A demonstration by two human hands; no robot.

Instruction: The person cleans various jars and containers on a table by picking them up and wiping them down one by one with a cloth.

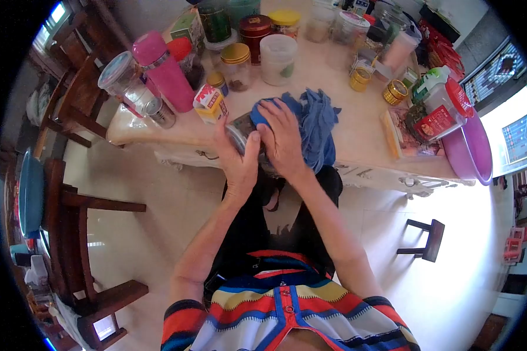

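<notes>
My left hand [238,158] is wrapped around the side of a clear jar [238,133], held tilted at the table's front edge. My right hand [282,133] curls over the jar's other end, on a smooth blue part [257,113]; whether this is a lid or bunched cloth I cannot tell. A crumpled blue cloth [319,126] lies beside and partly behind my right hand. Just beyond my left hand stands a small yellow and white carton [209,104]. My palms hide most of the jar.
On the table [357,131] stand a pink thermos [165,73], a gold-lidded jar [236,67], a white plastic tub [278,60] and gold-topped containers [396,92]. A red-lidded jar [442,114] and purple basin [471,146] occupy the right end. Wooden chairs [70,199] are left, a stool [430,240] right.
</notes>
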